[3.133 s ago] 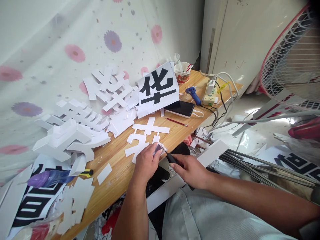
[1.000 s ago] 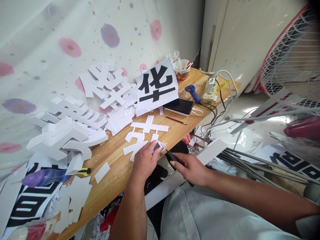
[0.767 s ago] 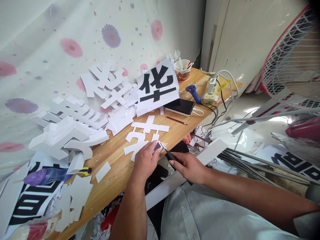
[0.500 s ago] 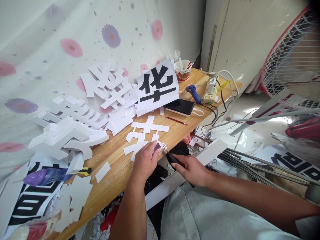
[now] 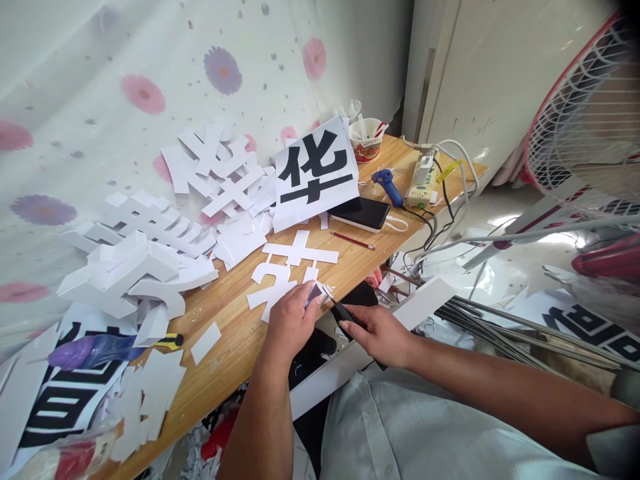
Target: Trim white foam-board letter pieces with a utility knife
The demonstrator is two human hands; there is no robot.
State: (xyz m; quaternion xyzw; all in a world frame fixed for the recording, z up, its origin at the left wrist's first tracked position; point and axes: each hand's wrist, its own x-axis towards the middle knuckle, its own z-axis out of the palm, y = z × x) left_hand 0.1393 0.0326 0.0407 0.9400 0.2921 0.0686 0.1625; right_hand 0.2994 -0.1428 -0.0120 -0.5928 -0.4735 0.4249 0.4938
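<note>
The phone (image 5: 361, 213) lies on the table (image 5: 235, 333), right of the printed sheet (image 5: 315, 170).

A pale flower-printed curtain (image 5: 150, 80) is hanging at ten o'clock. A cream panelled wall (image 5: 480, 73) is catching daylight at one o'clock, behind the light wooden table (image 5: 230, 333).

**White cutout and knife at the bench edge**

The cutout (image 5: 286, 275) is a flat white character shape, lying face up on the wooden bench (image 5: 235, 340) at its near edge, at about 6 o'clock from the printed sheet. Its 4 o'clock corner is pinned under the left hand (image 5: 291, 322). The knife (image 5: 339, 311) has a dark handle gripped in the right hand (image 5: 381, 335); its tip points to 10 o'clock and meets that pinned corner.
</note>
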